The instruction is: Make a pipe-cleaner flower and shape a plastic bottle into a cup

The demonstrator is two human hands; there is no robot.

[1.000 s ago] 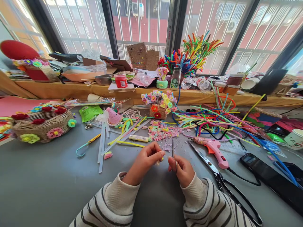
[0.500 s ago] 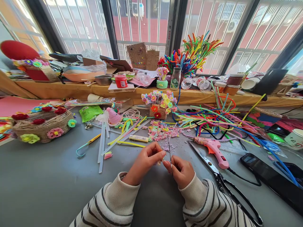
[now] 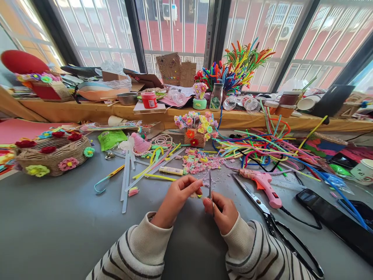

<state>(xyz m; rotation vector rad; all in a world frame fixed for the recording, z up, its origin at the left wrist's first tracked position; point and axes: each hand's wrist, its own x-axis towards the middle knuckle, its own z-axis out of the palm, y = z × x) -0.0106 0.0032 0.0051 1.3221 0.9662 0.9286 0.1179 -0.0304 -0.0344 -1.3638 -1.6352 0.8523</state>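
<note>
My left hand (image 3: 177, 198) is pinched on a tiny craft piece with a yellow tip (image 3: 197, 195), held just above the grey table (image 3: 58, 225). My right hand (image 3: 222, 212) is closed round thin metal tweezers (image 3: 210, 189) that point up and away from me, their shaft close beside the small piece. Both hands meet at the middle of the table's near side. A heap of small pink and yellow flowers (image 3: 198, 163) lies just beyond them. What exactly the left fingers hold is too small to make out.
Large scissors (image 3: 256, 202) and a pink glue gun (image 3: 264, 182) lie to the right, with a dark phone (image 3: 329, 217) farther right. Coloured pipe cleaners (image 3: 262, 149) sprawl at the back right. A woven basket with flowers (image 3: 52, 155) stands left; white sticks (image 3: 126, 179) lie nearby.
My right hand has shifted slightly left toward my left hand, bringing the tweezers next to the small piece. My left hand has barely moved.
</note>
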